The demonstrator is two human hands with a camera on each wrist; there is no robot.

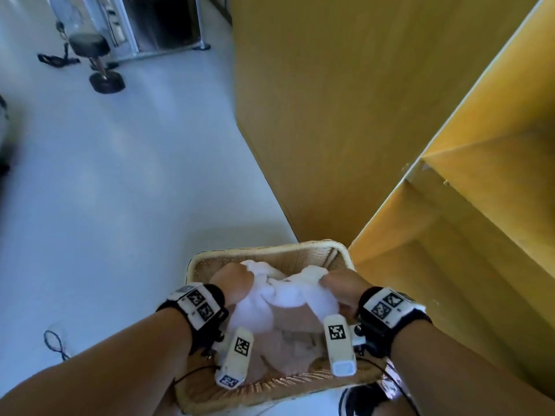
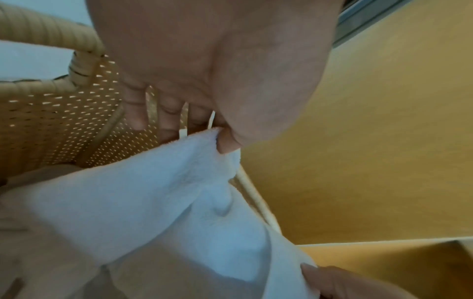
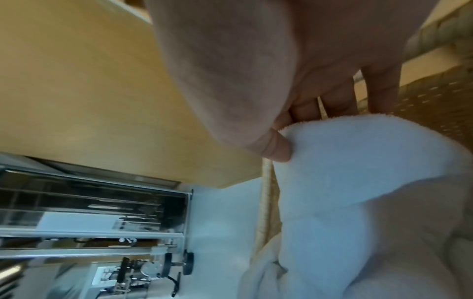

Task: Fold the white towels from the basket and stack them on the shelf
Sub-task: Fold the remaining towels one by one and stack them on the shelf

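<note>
A wicker basket [image 1: 264, 250] stands on the floor beside a yellow wooden shelf unit [image 1: 468, 187]. Both my hands are inside it, holding one white towel [image 1: 288, 295]. My left hand [image 1: 232, 282] pinches the towel's [image 2: 158, 192] left corner between thumb and fingers [image 2: 225, 141]. My right hand [image 1: 341, 285] pinches its other corner, the thumb [image 3: 277, 147] pressed on the towel [image 3: 345, 161]. The cloth sags between the hands over paler, beige-looking towels [image 1: 288, 346] lying lower in the basket.
The shelf's side panel [image 1: 315, 115] rises just behind the basket, with its open shelves [image 1: 486, 235] to the right. Pale floor [image 1: 120, 190] spreads to the left. A black stool [image 1: 96, 55] and a metal rack [image 1: 162, 22] stand far off. A shoe [image 1: 360, 400] is by the basket's near corner.
</note>
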